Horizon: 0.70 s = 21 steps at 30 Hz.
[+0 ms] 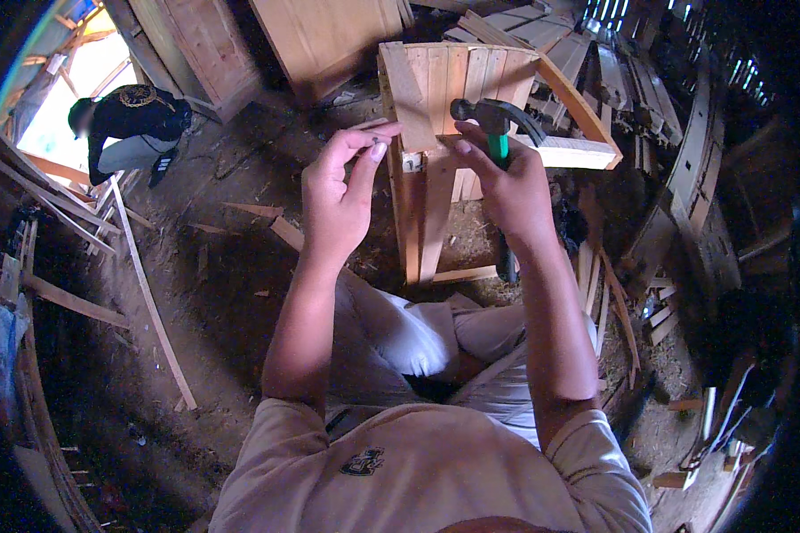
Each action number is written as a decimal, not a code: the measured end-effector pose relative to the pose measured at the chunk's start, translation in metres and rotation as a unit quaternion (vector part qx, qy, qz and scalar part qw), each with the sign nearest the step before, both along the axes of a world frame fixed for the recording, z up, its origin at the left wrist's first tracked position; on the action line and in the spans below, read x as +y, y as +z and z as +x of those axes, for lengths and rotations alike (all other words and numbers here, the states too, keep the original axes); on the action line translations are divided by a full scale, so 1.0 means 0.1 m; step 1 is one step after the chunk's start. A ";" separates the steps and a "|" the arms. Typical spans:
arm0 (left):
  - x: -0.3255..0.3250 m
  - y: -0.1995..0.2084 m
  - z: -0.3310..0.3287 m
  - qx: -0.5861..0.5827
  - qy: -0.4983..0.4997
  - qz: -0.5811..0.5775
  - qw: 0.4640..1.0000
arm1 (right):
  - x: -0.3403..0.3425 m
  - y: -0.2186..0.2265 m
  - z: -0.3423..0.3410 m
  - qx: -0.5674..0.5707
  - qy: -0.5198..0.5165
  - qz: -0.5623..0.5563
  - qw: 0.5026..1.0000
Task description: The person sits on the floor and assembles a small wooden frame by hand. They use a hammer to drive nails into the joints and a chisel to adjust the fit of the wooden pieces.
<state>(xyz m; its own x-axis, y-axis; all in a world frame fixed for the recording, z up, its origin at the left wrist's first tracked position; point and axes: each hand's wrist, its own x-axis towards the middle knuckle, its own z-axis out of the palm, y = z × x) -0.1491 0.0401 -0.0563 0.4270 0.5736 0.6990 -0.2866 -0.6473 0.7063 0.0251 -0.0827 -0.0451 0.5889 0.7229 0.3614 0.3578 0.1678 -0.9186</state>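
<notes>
My right hand (517, 191) is wrapped round a claw hammer (498, 147) with a dark metal head and a green and black handle. The hammer's head points up, above a slatted wooden frame (413, 89) that stands in front of my knees. Left of the frame's near corner, my left hand (340, 191) is raised with thumb and forefinger pinched together. A small dark tip, which looks like a nail (377, 140), shows between those fingertips. The frame has upright boards, a curved rail on its right side and legs reaching down towards me.
Another person (133, 124) in dark clothes bends over at the far left. A long thin strip of wood (154, 298) lies on the dirt floor (231, 329). Wooden panels (329, 40) lean at the back. Stacked boards (640, 89) fill the far right, with scraps at the near right.
</notes>
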 end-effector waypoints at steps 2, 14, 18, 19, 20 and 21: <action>0.00 -0.02 0.00 0.024 0.001 0.045 0.999 | 0.01 0.01 -0.04 -0.009 -0.003 0.005 1.000; 0.15 -0.04 0.09 0.042 0.017 0.080 0.996 | 0.11 -0.04 -0.13 -0.049 0.043 0.031 0.997; 0.16 -0.13 0.14 0.000 -0.045 0.001 0.999 | 0.18 -0.10 -0.15 -0.012 0.022 0.048 0.999; 0.17 -0.15 0.17 -0.021 -0.039 0.010 0.999 | 0.18 -0.10 -0.15 -0.011 0.011 0.049 0.999; 0.17 -0.17 0.19 -0.038 -0.031 0.018 0.999 | 0.18 -0.11 -0.17 0.008 0.011 0.040 0.999; 0.17 -0.18 0.19 -0.055 -0.023 0.027 0.998 | 0.18 -0.10 -0.19 0.027 0.012 0.032 0.999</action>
